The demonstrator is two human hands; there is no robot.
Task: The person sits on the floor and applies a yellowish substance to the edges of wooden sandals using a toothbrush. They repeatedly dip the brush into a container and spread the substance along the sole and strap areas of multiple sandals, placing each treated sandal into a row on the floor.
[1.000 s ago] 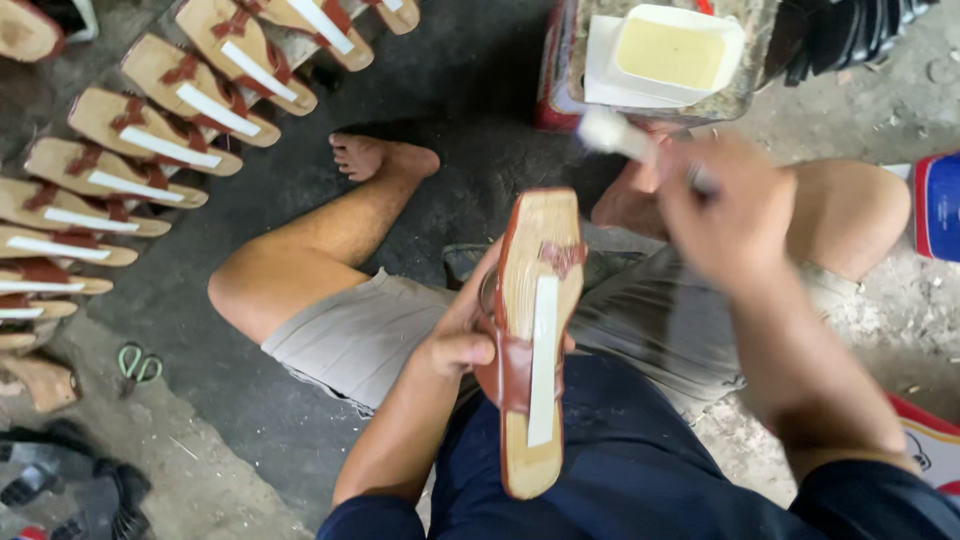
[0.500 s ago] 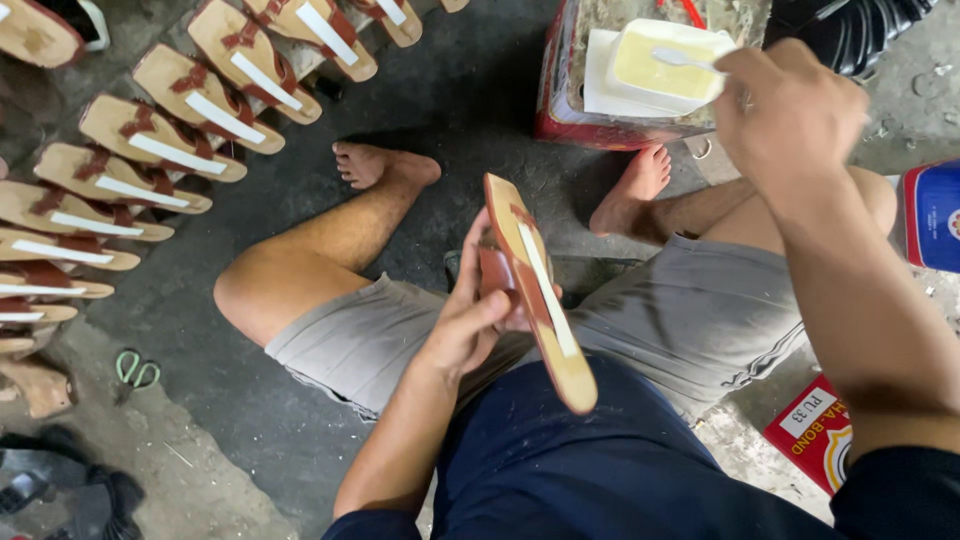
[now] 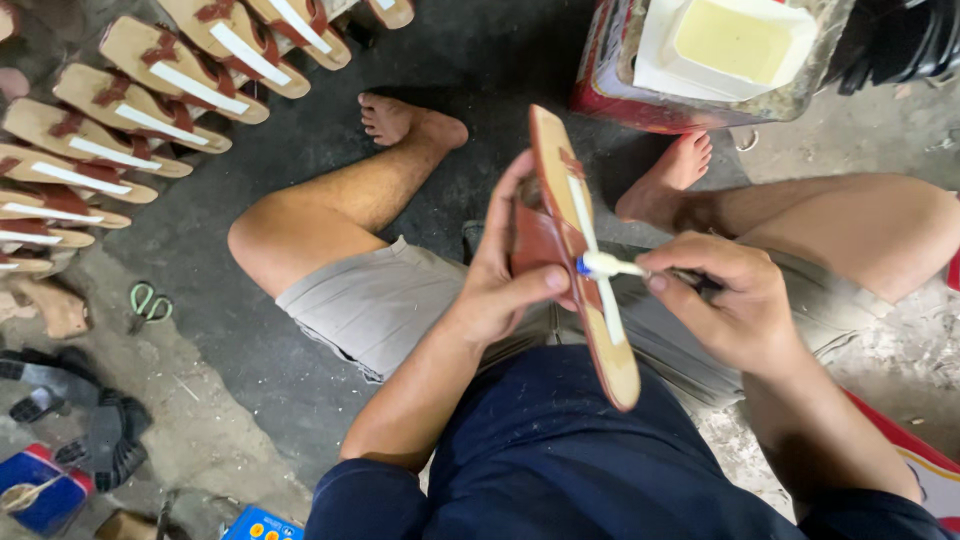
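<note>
Tan leather sandal sits tilted over our lap, left hand fingers closed around its strap side. Our right hand has come back from the glue tub; its fingers pinch the brush, now touching the sole's white strip.

Right hand: palm hides the handle of the white-tipped brush; only tip and a short white stem show. Left hand: covers part of the brown strap of the tan wooden sandal sole; its underside faces away. Row of tan strapped sandal soles: cut off at left and top edges. White tray of pale yellow paste: top cropped. Small blue box: cropped at bottom edge. Green-handled scissors: too small to tell blades.
</note>
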